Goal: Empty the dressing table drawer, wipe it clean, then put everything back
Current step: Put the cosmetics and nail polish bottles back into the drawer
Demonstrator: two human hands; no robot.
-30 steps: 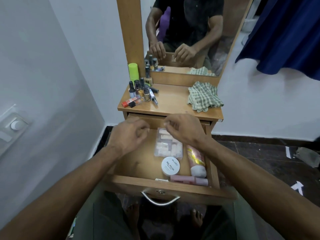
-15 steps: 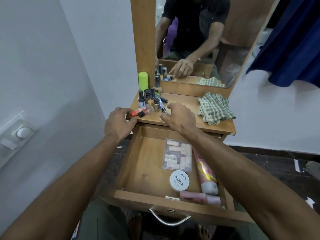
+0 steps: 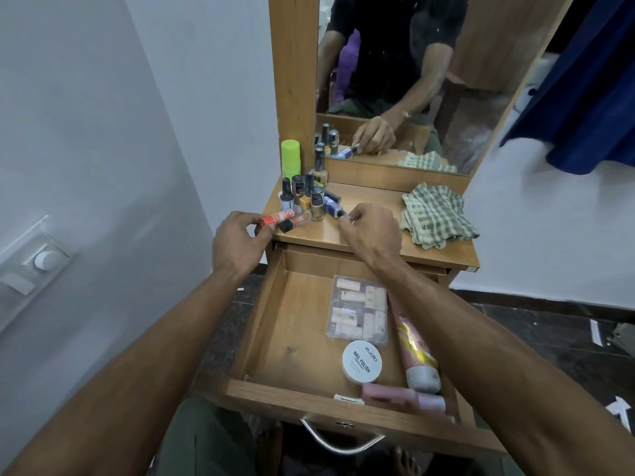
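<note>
The wooden drawer (image 3: 285, 338) is pulled out below the dressing table top (image 3: 443, 250). On its right side lie a clear nail-tip box (image 3: 357, 312), a white nail polish jar (image 3: 361, 361), a pink-gold tube (image 3: 414, 348) and a pink box (image 3: 402, 398). Several nail polish bottles (image 3: 311, 197) cluster at the top's left. My left hand (image 3: 238, 243) pinches a red-orange tube (image 3: 276, 217) at the table's left edge. My right hand (image 3: 372, 231) is closed on a lying purple bottle (image 3: 335, 210) by its cap.
A green checked cloth (image 3: 434, 214) lies crumpled on the table's right. A lime-green stick (image 3: 290, 158) stands against the mirror frame (image 3: 292, 80). White walls flank the table; a blue curtain (image 3: 591, 87) hangs at upper right. A switch panel (image 3: 34, 262) sits on the left wall.
Both hands rose from above the drawer to the table top. The left hand closed on the red-orange tube; the right hand took hold of the lying purple bottle.
</note>
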